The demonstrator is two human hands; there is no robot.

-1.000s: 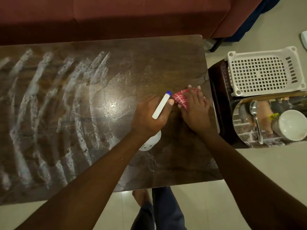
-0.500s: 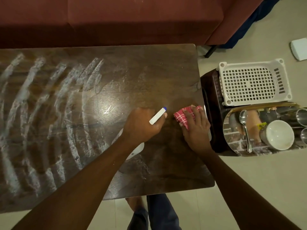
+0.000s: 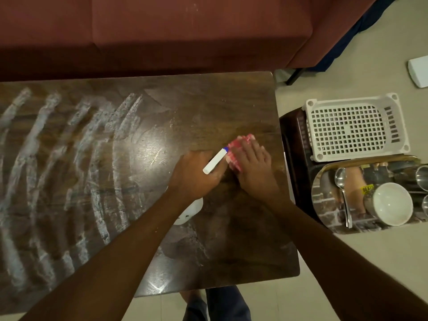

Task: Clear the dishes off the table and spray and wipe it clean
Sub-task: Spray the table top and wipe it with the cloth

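A big dark wood worktop (image 3: 143,126) fills most of the view. It is shiny, and a light glints off the middle of it. The left part is covered in white streaks (image 3: 46,147) that curve like ribs. The right part is dark with faint smears.

The left hand (image 3: 196,176) grips a white spray bottle (image 3: 215,161). The fingers are curled round its neck. The long white top with a blue tip points up and to the right. The round body of the bottle peeks out under the wrist.

The right hand (image 3: 253,166) is just beside the left one, near the right edge of the worktop. Its fingers are laid out flat and press down on a red and white cloth (image 3: 235,147). The cloth looks blurry.

Behind the worktop is a red-brown sofa (image 3: 162,31). The floor (image 3: 370,262) is pale and smooth. To the right of the worktop, low down, is a dark brown stand (image 3: 294,154). A white basket (image 3: 354,126) full of little holes sits on it. Next to the basket is a round shiny tray (image 3: 324,212). On the tray are a spoon (image 3: 343,193), a white bowl (image 3: 391,203) and some steel cups (image 3: 422,174) at the edge of the view.

A small white thing (image 3: 419,70) lies on the floor far off to the right. The person's legs (image 3: 228,304) in blue trousers show below the near edge of the worktop.
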